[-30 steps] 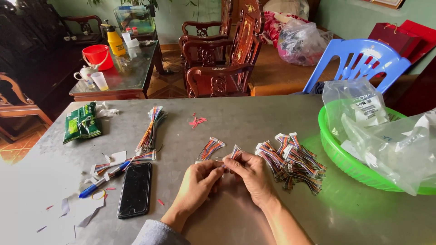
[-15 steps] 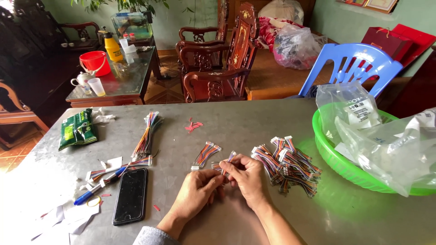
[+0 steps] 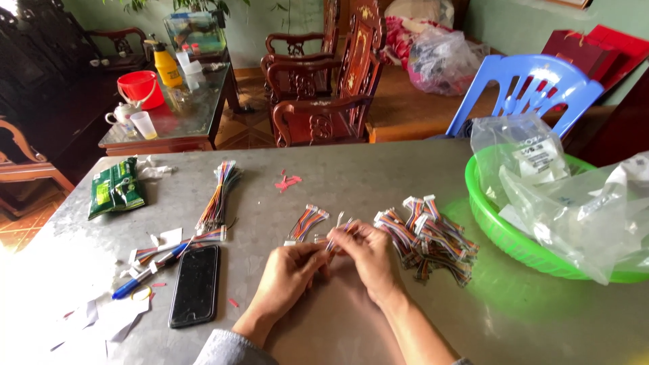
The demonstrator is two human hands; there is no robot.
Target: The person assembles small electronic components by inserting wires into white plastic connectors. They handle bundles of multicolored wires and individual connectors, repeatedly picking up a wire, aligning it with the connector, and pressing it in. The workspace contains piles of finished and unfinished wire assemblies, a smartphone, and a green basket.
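Basically same pose as half a second back: both hands stay together at table centre, view only shifted a little, nothing on the table moved. Left hand [image 3: 287, 270] and right hand [image 3: 368, 253] both pinch one small wire harness [image 3: 332, 238], fingers closed narrow on it, multicoloured leads with white plugs, held just above the grey table [image 3: 351, 169]. Fingertips nearly touching each other.

At 3 o'clock from the hands, just beside the right one, a pile of finished harnesses [image 3: 429, 236], folded, white connectors up. At 11 o'clock, near the left hand, one loose harness [image 3: 305, 222] lying flat. Further out at 10 o'clock a long wire bundle [image 3: 218, 196], uncut, straight.

Containers: green plastic basket [image 3: 503, 233] at 3 o'clock, far edge of table, filled with clear plastic bags [image 3: 574, 196], some labelled, contents of the bags too hard to tell. Bags spill over the rim.

At 9 o'clock a black phone [image 3: 196, 284] face up, blue pen [image 3: 145, 274] beside it, white paper scraps [image 3: 111, 314] around. Green packet [image 3: 116, 189] at 10 o'clock, table corner. Red scraps [image 3: 287, 182] at 12 o'clock. Blue plastic chair [image 3: 534, 84] behind the basket
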